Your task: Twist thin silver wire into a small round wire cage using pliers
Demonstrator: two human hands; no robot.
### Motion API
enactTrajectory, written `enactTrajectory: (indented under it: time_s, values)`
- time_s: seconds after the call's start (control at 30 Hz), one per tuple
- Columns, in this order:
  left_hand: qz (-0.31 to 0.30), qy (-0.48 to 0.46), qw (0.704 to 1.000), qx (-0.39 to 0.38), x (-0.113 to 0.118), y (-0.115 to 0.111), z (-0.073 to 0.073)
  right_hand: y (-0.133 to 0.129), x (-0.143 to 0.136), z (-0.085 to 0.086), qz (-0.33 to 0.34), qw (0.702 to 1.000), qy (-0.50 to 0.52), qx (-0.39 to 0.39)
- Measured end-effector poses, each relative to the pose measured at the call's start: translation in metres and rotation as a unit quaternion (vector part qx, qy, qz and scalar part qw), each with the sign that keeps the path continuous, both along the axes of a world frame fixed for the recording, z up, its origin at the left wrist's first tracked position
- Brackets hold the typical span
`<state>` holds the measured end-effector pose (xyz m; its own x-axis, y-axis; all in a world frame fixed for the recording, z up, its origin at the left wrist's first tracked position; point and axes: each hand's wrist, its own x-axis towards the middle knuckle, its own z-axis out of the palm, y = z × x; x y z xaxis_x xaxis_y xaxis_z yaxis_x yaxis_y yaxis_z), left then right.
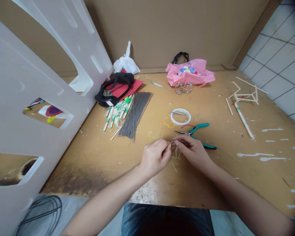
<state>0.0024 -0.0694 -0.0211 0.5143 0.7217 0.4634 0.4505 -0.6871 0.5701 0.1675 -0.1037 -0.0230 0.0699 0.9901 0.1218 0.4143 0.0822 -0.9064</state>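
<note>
Near the front middle of the wooden table, my left hand and my right hand meet around a small piece of bent thin wire. Both hands are closed in a pinch on it, and fingers hide part of its shape. Loops and a loose end hang below the fingertips. Just beyond my right hand lie teal-handled pliers, partly covered by that hand. A white ring with straight wire pieces across it lies farther back, with a thin yellow wire to its left.
Left of my hands lie a bundle of grey wires, wrapped chopsticks and a black strapped headset. A pink bag, beaded wire piece and white bag stand behind. Stick frame at right; white plastic panel at left.
</note>
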Motion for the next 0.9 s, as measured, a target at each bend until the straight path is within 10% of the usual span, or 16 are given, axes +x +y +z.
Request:
enactTrajectory:
  time_s: [0.5, 0.9]
  values:
    - [-0.047, 0.097, 0.993, -0.041, -0.003, 0.011, 0.001, -0.002, 0.0, 0.001, -0.001, 0.99, -0.137, 0.035]
    - [0.0, -0.233, 0.888, -0.397, 0.005, 0.008, 0.009, -0.002, 0.0, 0.01, 0.025, 0.998, 0.028, -0.046]
